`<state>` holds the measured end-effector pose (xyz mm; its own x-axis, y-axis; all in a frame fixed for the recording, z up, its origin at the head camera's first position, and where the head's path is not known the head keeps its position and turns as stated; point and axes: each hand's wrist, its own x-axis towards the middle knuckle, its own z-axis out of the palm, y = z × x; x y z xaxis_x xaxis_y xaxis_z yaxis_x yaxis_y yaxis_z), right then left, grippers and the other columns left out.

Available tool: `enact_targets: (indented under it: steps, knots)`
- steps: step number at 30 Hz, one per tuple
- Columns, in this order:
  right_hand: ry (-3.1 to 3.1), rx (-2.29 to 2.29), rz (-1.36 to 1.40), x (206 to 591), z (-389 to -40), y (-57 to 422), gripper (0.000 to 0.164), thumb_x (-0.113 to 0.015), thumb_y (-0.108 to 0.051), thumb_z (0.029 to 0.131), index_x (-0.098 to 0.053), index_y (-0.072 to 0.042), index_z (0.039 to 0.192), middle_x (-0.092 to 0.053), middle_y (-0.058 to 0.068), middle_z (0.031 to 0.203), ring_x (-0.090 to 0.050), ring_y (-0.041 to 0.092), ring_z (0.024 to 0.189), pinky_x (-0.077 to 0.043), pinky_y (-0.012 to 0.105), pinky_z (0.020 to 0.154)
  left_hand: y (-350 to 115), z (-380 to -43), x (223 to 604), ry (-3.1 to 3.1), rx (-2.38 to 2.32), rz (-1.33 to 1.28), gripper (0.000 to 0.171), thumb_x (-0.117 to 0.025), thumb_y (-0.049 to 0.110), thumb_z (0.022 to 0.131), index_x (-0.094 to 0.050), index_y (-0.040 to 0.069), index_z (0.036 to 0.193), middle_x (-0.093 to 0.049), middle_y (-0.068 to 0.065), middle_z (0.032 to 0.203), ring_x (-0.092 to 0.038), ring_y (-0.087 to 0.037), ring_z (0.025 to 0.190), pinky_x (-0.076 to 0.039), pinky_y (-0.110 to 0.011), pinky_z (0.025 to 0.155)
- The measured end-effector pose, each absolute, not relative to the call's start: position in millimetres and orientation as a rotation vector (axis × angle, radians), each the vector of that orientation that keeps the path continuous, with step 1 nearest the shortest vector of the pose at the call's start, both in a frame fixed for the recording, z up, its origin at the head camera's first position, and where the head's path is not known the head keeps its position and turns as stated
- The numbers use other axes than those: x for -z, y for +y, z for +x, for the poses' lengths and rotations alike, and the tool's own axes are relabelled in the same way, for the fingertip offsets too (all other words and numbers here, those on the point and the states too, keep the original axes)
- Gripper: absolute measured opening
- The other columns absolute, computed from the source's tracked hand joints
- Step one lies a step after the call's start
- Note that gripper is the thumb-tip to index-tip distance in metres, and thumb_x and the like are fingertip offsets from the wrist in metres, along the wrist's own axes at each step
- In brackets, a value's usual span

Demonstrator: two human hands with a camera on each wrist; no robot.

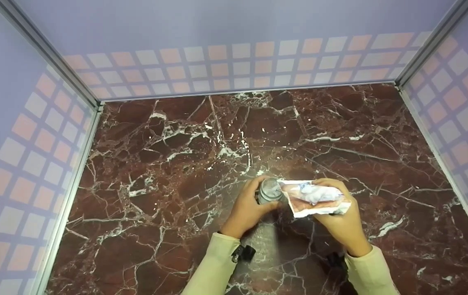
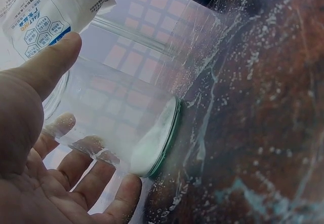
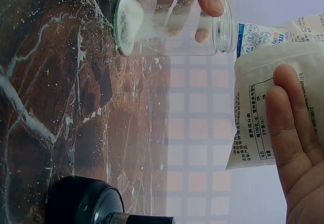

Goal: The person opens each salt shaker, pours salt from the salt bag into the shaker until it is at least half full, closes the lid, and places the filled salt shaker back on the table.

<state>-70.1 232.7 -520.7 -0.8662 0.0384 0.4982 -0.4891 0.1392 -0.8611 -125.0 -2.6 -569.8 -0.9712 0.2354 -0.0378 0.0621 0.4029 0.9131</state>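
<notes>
In the head view, my left hand (image 1: 247, 208) holds a clear glass jar (image 1: 270, 192) upright, thumb on the near side and fingers round the far side. A layer of white grains (image 2: 152, 140) covers the jar's bottom in the left wrist view. My right hand (image 1: 342, 219) grips a printed packet (image 1: 320, 196) across its width, beside the jar. The packet tilts so that its edge meets the jar's mouth. Two of the right hand's fingers (image 3: 286, 127) lie along the packet's labelled side in the right wrist view. The packet's contents cannot be told clearly.
A red-brown marbled tabletop (image 1: 156, 246) with white veins lies below, white specks scattered over it. Tiled-pattern panels (image 1: 217, 61) enclose the back and both sides. A dark rounded object (image 3: 83, 201), its kind unclear, shows low in the right wrist view.
</notes>
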Motion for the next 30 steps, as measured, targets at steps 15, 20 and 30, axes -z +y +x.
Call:
enact_targets:
  steps: [15,20,30]
  knots:
    - [-1.978,-1.814,0.439,521.2,-71.3,233.0,0.058,-0.080,0.029,0.061,-0.060,0.015,0.114,-0.065,0.022,0.118,-0.063,0.017,0.109,-0.050,0.024,0.094,-2.9,-125.7,569.7,2.490,-1.625,0.265,0.077,-0.091,0.029,0.076,-0.056,0.025,0.144,-0.059,-0.003,0.132,-0.059,-0.023,0.118,-0.049,-0.050,0.103]
    - [-1.989,-1.776,0.430,521.0,-69.2,232.8,0.057,-0.081,0.028,0.062,-0.062,0.011,0.113,-0.065,0.021,0.118,-0.062,0.019,0.110,-0.049,0.025,0.096,-3.2,-124.5,569.9,2.476,-1.630,0.265,0.075,-0.091,0.029,0.077,-0.056,0.028,0.144,-0.058,-0.004,0.133,-0.058,-0.024,0.119,-0.048,-0.050,0.104]
    - [-1.943,-1.818,0.487,521.3,-69.7,234.0,0.061,-0.078,0.031,0.061,-0.057,0.018,0.117,-0.065,0.022,0.120,-0.064,0.016,0.107,-0.051,0.023,0.094,-2.0,-124.6,570.8,2.473,-1.653,0.260,0.076,-0.091,0.027,0.077,-0.055,0.026,0.144,-0.059,-0.004,0.132,-0.059,-0.024,0.118,-0.049,-0.051,0.104]
